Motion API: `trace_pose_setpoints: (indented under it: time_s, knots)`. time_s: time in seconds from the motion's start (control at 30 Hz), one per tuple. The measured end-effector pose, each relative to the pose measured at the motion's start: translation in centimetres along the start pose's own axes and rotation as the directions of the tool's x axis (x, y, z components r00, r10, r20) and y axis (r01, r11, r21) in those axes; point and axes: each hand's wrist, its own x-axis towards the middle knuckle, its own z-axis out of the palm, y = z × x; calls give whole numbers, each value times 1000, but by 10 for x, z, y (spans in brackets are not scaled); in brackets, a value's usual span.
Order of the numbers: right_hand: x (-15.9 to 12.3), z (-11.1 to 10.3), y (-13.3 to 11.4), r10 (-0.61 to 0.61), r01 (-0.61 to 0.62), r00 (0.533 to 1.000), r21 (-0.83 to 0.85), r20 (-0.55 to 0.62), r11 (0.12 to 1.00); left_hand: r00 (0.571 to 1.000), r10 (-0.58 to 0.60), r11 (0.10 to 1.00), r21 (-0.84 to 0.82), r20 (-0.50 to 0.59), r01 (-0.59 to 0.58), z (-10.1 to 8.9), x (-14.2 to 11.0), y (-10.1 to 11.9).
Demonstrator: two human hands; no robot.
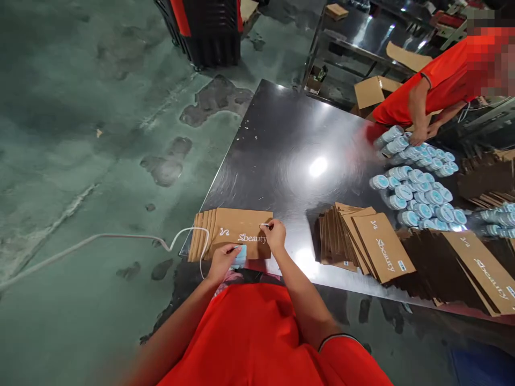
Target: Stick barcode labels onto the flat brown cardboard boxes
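Observation:
A fanned stack of flat brown cardboard mailers (241, 219), printed in white with "beauty", lies in front of me at the near left corner of the metal table. My left hand (222, 264) is closed on a light-blue strip of stickers (240, 256), held over the stack's near edge. At the top mailer's right side, my right hand (276, 235) pinches a small white sticker (264, 225). Whether that sticker touches the cardboard I cannot tell. A white cord (177, 236) loops over the left end of the stack.
More fanned mailers (382, 246) with small blue-white stickers lie to the right on the metal table (289, 161). Behind them stand many blue-lidded jars (422, 195), with a co-worker's hands (422, 133) on some. A black-and-red crate (213, 37) stands on the floor beyond.

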Motion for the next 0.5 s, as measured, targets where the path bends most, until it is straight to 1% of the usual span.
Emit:
trace_pose_setpoints:
  time_s: [0.07,0.1,0.17,0.23,0.3,0.4,0.47,0.5]
  knots:
    - [2,0,1,57,-54,998,104,-27,993,1000,-6,1000,-4,4,6,0,0,1]
    - [4,0,2,98,-93,995,171,-21,981,1000,-8,1000,-6,6,8,-1,0,1]
    - [8,-3,4,152,-153,988,285,28,946,1000,-9,1000,-9,15,9,-2,0,3]
    - [10,-9,5,142,-162,986,341,83,926,1000,1,1000,-16,29,0,-3,-3,7]
    - [9,-18,3,83,-113,992,366,97,924,999,20,1000,-25,41,-19,-3,-9,12]
    - [3,-42,-5,-24,-3,998,391,65,920,993,100,995,-35,62,-98,-1,-26,25]
    - [-3,-72,-10,-61,54,998,389,7,920,978,194,981,7,80,-195,2,-40,37]
    - [-6,-92,-9,-65,75,997,381,-39,922,966,240,968,50,95,-245,3,-46,43]
